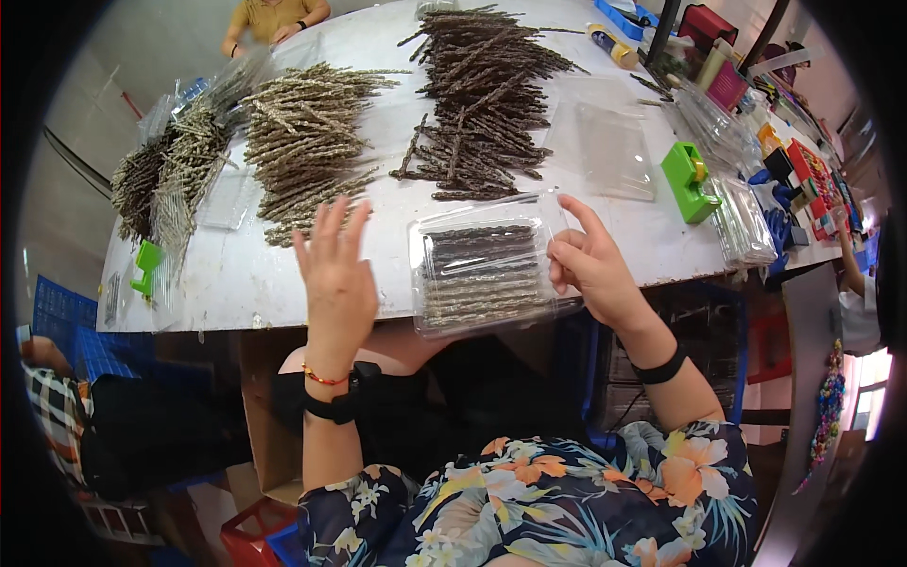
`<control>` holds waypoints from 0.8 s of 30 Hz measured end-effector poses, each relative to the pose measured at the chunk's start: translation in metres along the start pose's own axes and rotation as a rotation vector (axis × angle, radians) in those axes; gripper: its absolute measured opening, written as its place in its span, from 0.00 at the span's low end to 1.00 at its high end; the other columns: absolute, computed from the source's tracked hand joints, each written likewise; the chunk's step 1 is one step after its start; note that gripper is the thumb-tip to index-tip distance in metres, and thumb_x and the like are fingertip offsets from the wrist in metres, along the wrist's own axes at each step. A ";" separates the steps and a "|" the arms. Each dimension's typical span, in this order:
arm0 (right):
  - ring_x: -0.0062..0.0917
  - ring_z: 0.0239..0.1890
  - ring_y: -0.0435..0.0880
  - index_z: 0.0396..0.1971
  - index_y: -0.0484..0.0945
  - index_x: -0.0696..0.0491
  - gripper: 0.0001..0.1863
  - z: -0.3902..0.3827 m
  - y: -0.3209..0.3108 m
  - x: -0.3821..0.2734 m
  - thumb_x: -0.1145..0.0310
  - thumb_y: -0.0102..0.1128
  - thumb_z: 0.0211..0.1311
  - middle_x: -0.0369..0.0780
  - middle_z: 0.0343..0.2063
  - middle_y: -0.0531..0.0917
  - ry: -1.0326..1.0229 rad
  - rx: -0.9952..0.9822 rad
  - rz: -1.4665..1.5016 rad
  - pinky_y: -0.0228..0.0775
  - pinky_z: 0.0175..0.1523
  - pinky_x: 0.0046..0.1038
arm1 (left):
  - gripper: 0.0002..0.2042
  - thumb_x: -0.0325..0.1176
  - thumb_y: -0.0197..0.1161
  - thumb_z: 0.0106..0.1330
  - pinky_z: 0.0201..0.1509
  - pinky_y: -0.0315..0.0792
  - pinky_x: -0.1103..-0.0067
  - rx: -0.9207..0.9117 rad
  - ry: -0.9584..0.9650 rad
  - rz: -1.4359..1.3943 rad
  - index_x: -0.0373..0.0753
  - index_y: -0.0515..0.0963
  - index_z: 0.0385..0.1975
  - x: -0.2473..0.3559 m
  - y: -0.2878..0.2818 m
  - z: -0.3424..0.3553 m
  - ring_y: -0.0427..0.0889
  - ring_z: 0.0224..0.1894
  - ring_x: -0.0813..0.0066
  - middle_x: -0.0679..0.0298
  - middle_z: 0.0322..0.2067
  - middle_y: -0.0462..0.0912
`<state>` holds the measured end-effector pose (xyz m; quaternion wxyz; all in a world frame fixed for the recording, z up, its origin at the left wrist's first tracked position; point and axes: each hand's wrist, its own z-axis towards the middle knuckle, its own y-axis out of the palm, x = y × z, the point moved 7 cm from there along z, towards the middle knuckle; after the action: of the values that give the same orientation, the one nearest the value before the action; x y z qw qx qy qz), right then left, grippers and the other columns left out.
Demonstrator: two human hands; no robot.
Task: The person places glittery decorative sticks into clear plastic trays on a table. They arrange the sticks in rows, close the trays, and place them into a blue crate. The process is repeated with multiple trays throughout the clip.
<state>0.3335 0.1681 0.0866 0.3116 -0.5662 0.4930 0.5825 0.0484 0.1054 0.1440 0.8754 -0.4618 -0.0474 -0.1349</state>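
At the table's front edge a clear plastic case (477, 283) holds a row of thin dark and pale twisted sticks. My right hand (583, 250) grips the case by its right side, with some fingers curled and the index finger raised. My left hand (335, 269) is open, fingers spread, just left of the case and touching nothing that I can make out. Beyond my hands lie a pile of pale twisted sticks (302, 132) and a pile of darker brown ones (477, 104).
Green tape dispensers (690, 180) stand at both sides of the white table (378, 227), near clear sheets (614, 156), mixed sticks (165, 170) and plastic sleeves (742, 227). Co-workers appear at the back (260, 19) and far right (855, 293). A blue crate (57, 307) is at left.
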 end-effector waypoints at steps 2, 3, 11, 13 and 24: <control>0.19 0.29 0.80 0.76 0.49 0.58 0.36 0.006 0.008 0.003 0.77 0.53 0.72 0.39 0.34 0.78 -0.099 0.062 -0.107 0.76 0.32 0.23 | 0.28 0.23 0.59 0.65 0.80 0.43 0.49 0.015 -0.074 -0.199 0.41 0.71 0.68 -0.016 0.002 -0.011 0.61 0.76 0.49 0.54 0.70 0.69; 0.19 0.30 0.80 0.75 0.49 0.59 0.35 0.009 0.016 0.008 0.78 0.51 0.73 0.40 0.35 0.78 -0.125 0.029 -0.136 0.76 0.33 0.23 | 0.28 0.25 0.59 0.66 0.80 0.44 0.48 0.018 -0.118 -0.296 0.40 0.70 0.68 -0.022 0.003 -0.020 0.61 0.76 0.48 0.52 0.70 0.68; 0.24 0.31 0.81 0.70 0.62 0.60 0.30 -0.002 0.012 0.008 0.71 0.57 0.70 0.41 0.36 0.79 -0.122 0.212 -0.635 0.76 0.40 0.30 | 0.45 0.55 0.77 0.53 0.79 0.47 0.48 -0.254 0.135 -0.266 0.37 0.69 0.68 0.038 0.045 -0.049 0.60 0.75 0.44 0.49 0.70 0.67; 0.27 0.32 0.81 0.66 0.68 0.59 0.27 -0.008 0.004 0.009 0.69 0.59 0.69 0.42 0.37 0.79 -0.168 0.260 -0.865 0.75 0.42 0.31 | 0.46 0.57 0.79 0.50 0.79 0.48 0.48 -0.267 0.162 -0.228 0.37 0.70 0.68 0.040 0.056 -0.048 0.61 0.75 0.44 0.48 0.69 0.68; 0.22 0.34 0.81 0.61 0.75 0.60 0.21 -0.012 -0.005 0.016 0.66 0.59 0.72 0.40 0.37 0.82 -0.106 0.333 -0.745 0.75 0.44 0.26 | 0.48 0.44 0.83 0.45 0.77 0.58 0.55 -0.317 0.108 -0.424 0.36 0.69 0.69 0.035 0.068 -0.049 0.58 0.76 0.40 0.48 0.73 0.61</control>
<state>0.3392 0.1555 0.0718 0.6137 -0.6169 0.3250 0.3704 0.0994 0.0949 0.0692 0.7456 -0.5649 -0.0746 -0.3456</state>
